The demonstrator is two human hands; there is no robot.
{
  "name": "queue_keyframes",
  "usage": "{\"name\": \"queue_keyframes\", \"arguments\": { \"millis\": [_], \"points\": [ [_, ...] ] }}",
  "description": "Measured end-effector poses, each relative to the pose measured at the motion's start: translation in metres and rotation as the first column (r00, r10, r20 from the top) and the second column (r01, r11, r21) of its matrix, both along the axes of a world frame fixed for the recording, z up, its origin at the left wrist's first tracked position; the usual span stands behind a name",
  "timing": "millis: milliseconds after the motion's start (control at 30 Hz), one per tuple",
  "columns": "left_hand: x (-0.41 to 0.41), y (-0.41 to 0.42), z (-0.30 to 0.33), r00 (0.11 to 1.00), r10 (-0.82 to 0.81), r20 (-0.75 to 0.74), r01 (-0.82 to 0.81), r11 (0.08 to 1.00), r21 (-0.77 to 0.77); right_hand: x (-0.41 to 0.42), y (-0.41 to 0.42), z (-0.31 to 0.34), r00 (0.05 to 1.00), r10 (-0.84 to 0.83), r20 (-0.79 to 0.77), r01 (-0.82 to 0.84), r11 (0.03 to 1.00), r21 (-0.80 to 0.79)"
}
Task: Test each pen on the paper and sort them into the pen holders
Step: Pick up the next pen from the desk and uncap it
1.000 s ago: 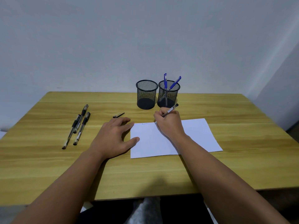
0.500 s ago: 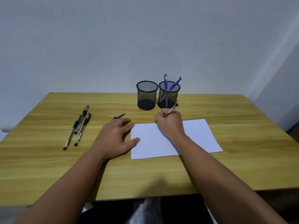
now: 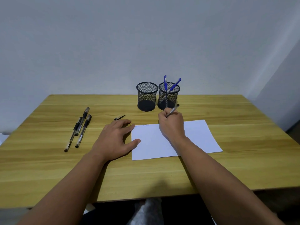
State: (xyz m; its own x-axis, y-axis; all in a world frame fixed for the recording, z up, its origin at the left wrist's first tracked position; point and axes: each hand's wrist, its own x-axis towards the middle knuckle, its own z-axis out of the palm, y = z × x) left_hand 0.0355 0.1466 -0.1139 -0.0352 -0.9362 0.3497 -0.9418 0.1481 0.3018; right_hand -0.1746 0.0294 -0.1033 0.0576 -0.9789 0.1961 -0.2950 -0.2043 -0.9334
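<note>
Pen (image 3: pixel 172 110) is held in the right hand (image 3: pixel 172 125), whose fingers are curled around it; the hand rests on the far edge of the white paper (image 3: pixel 186 140), and the pen tip is hidden behind the fingers. Faint marks are visible near the far left corner of the paper. The left hand (image 3: pixel 113 140) lies flat with relaxed, spread fingers, its thumb on the left edge of the paper. Just beyond its fingertips lies a small pen cap (image 3: pixel 119 117). Behind the paper stand two black mesh holders, touching or almost touching: the left holder (image 3: pixel 147 96) and the right holder (image 3: pixel 168 95), which contains two blue pens (image 3: pixel 174 85). Three black pens (image 3: pixel 80 127) lie together at the left side of the wooden table (image 3: pixel 243 159).
</note>
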Motion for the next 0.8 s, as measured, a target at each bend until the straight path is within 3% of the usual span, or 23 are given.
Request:
{"name": "queue_keyframes", "arguments": {
  "millis": [133, 400, 533, 633, 700, 800],
  "points": [
    [0.0, 0.001, 0.002, 1.0, 0.001, 0.003, -0.001, 1.0, 0.023, -0.006, -0.005, 0.008, 0.984, -0.081, 0.159, 0.062, 0.991, 0.119],
    [0.001, 0.0, 0.007, 1.0, -0.014, -0.012, 0.014, 0.999, 0.048, -0.021, -0.005, 0.051, 0.93, 0.009, 0.368, -0.081, 0.98, 0.18],
    [0.006, -0.006, 0.02, 0.992, -0.014, -0.128, 0.023, 0.997, 0.071, -0.034, -0.008, 0.082, 0.925, 0.043, 0.377, -0.157, 0.948, 0.278],
    [0.009, -0.017, 0.032, 0.98, 0.048, -0.192, -0.056, 0.998, -0.039, -0.036, -0.014, 0.094, 0.891, 0.042, 0.452, -0.189, 0.94, 0.285],
    [0.013, -0.026, 0.04, 0.981, 0.164, -0.106, -0.172, 0.983, -0.069, -0.036, -0.015, 0.097, 0.896, 0.025, 0.442, -0.137, 0.965, 0.223],
    [0.026, -0.037, 0.045, 0.948, 0.312, 0.059, -0.315, 0.948, 0.053, -0.037, -0.013, 0.098, 0.884, 0.1, 0.456, -0.205, 0.961, 0.185]
  ]
}}
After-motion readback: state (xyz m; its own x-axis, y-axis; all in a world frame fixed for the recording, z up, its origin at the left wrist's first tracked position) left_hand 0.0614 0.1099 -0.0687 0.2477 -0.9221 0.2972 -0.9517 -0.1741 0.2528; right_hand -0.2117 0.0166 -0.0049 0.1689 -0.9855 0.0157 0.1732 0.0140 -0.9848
